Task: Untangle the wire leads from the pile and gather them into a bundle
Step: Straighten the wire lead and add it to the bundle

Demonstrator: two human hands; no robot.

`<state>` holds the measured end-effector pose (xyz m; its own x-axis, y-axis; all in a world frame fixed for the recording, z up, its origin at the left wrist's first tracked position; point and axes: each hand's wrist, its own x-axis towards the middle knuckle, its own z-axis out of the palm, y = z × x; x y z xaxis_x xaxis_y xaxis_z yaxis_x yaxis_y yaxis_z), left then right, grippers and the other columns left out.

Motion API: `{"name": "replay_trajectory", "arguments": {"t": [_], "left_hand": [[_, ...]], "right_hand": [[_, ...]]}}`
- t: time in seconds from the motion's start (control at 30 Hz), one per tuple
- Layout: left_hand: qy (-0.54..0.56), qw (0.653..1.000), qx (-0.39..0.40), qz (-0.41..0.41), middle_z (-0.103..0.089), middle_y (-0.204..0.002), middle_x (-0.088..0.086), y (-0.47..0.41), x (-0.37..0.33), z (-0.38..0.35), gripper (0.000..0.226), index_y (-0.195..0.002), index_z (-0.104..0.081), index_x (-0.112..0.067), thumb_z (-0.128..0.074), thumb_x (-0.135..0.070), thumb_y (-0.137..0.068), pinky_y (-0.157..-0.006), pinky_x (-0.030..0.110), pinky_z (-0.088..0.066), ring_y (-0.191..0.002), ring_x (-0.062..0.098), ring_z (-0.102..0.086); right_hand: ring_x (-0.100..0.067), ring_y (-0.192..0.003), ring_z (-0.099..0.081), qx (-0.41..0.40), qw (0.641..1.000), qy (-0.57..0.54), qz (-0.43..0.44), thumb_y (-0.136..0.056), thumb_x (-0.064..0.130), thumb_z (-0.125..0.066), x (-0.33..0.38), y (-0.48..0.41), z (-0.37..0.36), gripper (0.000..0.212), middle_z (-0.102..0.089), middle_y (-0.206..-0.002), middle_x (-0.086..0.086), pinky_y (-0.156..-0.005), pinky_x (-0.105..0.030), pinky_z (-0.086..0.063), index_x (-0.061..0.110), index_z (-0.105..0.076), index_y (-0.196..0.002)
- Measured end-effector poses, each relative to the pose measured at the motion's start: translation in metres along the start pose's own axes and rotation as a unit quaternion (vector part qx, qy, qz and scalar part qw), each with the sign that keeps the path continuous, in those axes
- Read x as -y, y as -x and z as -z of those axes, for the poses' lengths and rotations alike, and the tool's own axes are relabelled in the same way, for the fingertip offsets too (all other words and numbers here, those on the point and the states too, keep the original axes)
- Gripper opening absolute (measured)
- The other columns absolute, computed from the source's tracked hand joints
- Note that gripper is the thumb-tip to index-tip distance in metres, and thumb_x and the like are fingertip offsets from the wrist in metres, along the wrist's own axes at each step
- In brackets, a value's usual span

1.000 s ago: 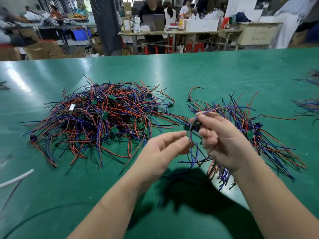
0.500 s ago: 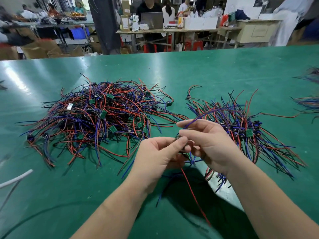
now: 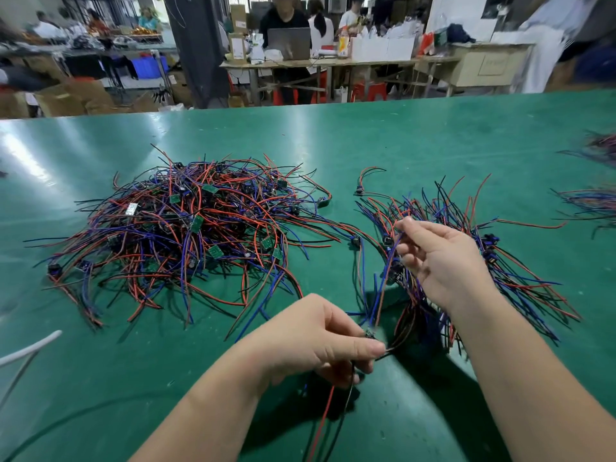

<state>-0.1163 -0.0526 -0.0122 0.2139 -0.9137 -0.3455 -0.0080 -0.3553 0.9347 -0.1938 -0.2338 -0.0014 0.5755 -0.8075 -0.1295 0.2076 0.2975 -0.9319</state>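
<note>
A big tangled pile (image 3: 186, 235) of red, blue and black wire leads with small green boards lies on the green table at the left. A looser heap of leads (image 3: 520, 271) spreads to the right. My left hand (image 3: 320, 341) pinches one lead at its small board, red and black wires hanging below the fist. From that board a blue wire (image 3: 383, 281) runs up to my right hand (image 3: 443, 261), which pinches it between thumb and forefinger and grips a bundle of leads (image 3: 420, 315) under the palm.
The green table (image 3: 366, 145) stretches far back. More wire heaps (image 3: 596, 201) lie at the right edge. A white cable (image 3: 30, 348) crosses the near left corner. Behind the table are people at workbenches and cardboard boxes.
My hands have drawn apart: the left pulled down toward me with the lead's board end, the right rose along the blue wire. The lead's red and black wires now hang below the left hand.
</note>
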Motion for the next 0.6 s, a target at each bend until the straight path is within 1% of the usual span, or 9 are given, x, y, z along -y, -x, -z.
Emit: {"name": "replay_trajectory", "arguments": {"t": [0.07, 0.13, 0.17, 0.23, 0.3, 0.33, 0.4, 0.53, 0.6], "left_hand": [[-0.003, 0.999, -0.031, -0.008, -0.068, -0.07, 0.01, -0.001, 0.0, 0.0, 0.02, -0.07, -0.073, -0.008, -0.074, -0.024, -0.081, -0.052, 0.021, -0.051, -0.051, 0.011, -0.059], [0.033, 0.992, -0.117, -0.028, -0.069, -0.069, 0.009, -0.006, 0.0, 0.0, 0.021, -0.068, -0.071, -0.007, -0.073, -0.024, -0.081, -0.049, 0.02, -0.05, -0.046, 0.01, -0.056], [0.061, 0.984, -0.163, -0.037, -0.069, -0.069, 0.01, -0.009, 0.001, 0.0, 0.022, -0.068, -0.07, -0.007, -0.072, -0.024, -0.082, -0.048, 0.021, -0.05, -0.044, 0.009, -0.055], [0.122, 0.964, -0.232, -0.052, -0.07, -0.067, 0.007, -0.012, 0.001, 0.003, 0.022, -0.07, -0.07, -0.006, -0.069, -0.025, -0.082, -0.048, 0.022, -0.052, -0.044, 0.008, -0.055], [0.158, 0.948, -0.269, -0.065, -0.071, -0.067, 0.005, -0.014, 0.002, 0.007, 0.025, -0.069, -0.071, -0.008, -0.066, -0.026, -0.085, -0.048, 0.022, -0.052, -0.046, 0.009, -0.058], [0.162, 0.944, -0.279, -0.066, -0.07, -0.067, 0.007, -0.015, 0.003, 0.008, 0.029, -0.067, -0.072, -0.009, -0.063, -0.027, -0.088, -0.048, 0.023, -0.052, -0.048, 0.012, -0.061], [0.169, 0.943, -0.281, -0.062, -0.068, -0.065, 0.008, -0.017, 0.003, 0.009, 0.04, -0.066, -0.072, -0.01, -0.054, -0.029, -0.095, -0.051, 0.028, -0.055, -0.051, 0.017, -0.064], [0.21, 0.945, -0.242, -0.071, -0.072, -0.076, 0.004, -0.018, -0.001, 0.01, 0.038, -0.091, -0.069, -0.007, -0.043, -0.033, -0.1, -0.054, 0.027, -0.055, -0.054, 0.016, -0.064], [0.159, 0.954, -0.243, -0.077, -0.075, -0.085, 0.001, -0.019, -0.001, 0.01, 0.034, -0.09, -0.072, -0.013, -0.045, -0.031, -0.099, -0.058, 0.022, -0.054, -0.064, 0.014, -0.067]], "right_hand": [[-0.01, -0.057, -0.063, -0.042, 0.998, -0.026, 0.042, -0.097, 0.011, -0.052, -0.001, -0.003, -0.001, 0.011, -0.059, -0.078, -0.003, -0.047, -0.016, -0.048, 0.009, -0.062, -0.092], [-0.009, -0.061, -0.062, -0.067, 0.993, 0.016, 0.092, -0.098, 0.01, -0.049, -0.002, -0.003, -0.002, 0.009, -0.055, -0.085, 0.0, -0.051, -0.018, -0.049, 0.015, -0.056, -0.098], [-0.008, -0.059, -0.06, -0.056, 0.99, 0.059, 0.117, -0.096, 0.009, -0.051, -0.004, -0.002, -0.004, 0.009, -0.055, -0.082, 0.001, -0.051, -0.018, -0.048, 0.017, -0.056, -0.095], [-0.008, -0.056, -0.058, 0.044, 0.97, 0.178, 0.158, -0.091, 0.011, -0.059, -0.011, 0.006, -0.009, 0.01, -0.06, -0.072, 0.004, -0.052, -0.02, -0.046, 0.02, -0.06, -0.086], [-0.011, -0.06, -0.061, 0.184, 0.919, 0.303, 0.173, -0.087, 0.02, -0.067, -0.022, 0.017, -0.017, 0.004, -0.065, -0.07, 0.006, -0.056, -0.023, -0.048, 0.023, -0.068, -0.084], [-0.011, -0.066, -0.063, 0.227, 0.884, 0.364, 0.188, -0.084, 0.025, -0.07, -0.027, 0.021, -0.02, 0.002, -0.066, -0.075, 0.008, -0.061, -0.023, -0.049, 0.024, -0.07, -0.086], [-0.01, -0.077, -0.063, 0.234, 0.828, 0.451, 0.238, -0.078, 0.031, -0.075, -0.035, 0.026, -0.023, 0.015, -0.067, -0.083, 0.011, -0.071, -0.02, -0.048, 0.027, -0.073, -0.093], [-0.008, -0.08, -0.064, 0.183, 0.856, 0.402, 0.269, -0.075, 0.022, -0.079, -0.026, 0.027, -0.021, 0.021, -0.069, -0.085, 0.007, -0.074, -0.019, -0.047, 0.02, -0.075, -0.095], [-0.005, -0.079, -0.063, 0.148, 0.864, 0.376, 0.299, -0.076, 0.014, -0.078, -0.018, 0.026, -0.019, 0.019, -0.068, -0.085, 0.004, -0.074, -0.016, -0.046, 0.02, -0.075, -0.095]]}}
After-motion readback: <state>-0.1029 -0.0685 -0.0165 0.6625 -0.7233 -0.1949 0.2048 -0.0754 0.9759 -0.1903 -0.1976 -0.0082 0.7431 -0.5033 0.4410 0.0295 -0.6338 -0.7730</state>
